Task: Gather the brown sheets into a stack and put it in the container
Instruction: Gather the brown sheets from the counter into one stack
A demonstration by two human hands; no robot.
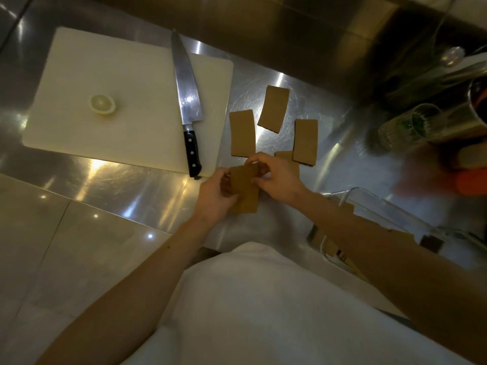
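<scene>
A small stack of brown sheets (245, 189) is held between both hands near the counter's front edge. My left hand (214, 198) grips its left side, and my right hand (274, 177) pinches its top right corner. Three more brown sheets lie flat on the steel counter beyond: one on the left (242, 133), one further back (273, 108), one on the right (305, 140). Another sheet (286, 156) is partly hidden under my right hand. A clear container (395, 206) stands to the right, under my right forearm, with brown sheets inside.
A white cutting board (118, 88) lies at the left with a lemon half (102, 104) and a large chef's knife (187, 101) on it. Glasses (405, 126) and blurred clutter stand at the far right. An orange item (471, 181) sits near the container.
</scene>
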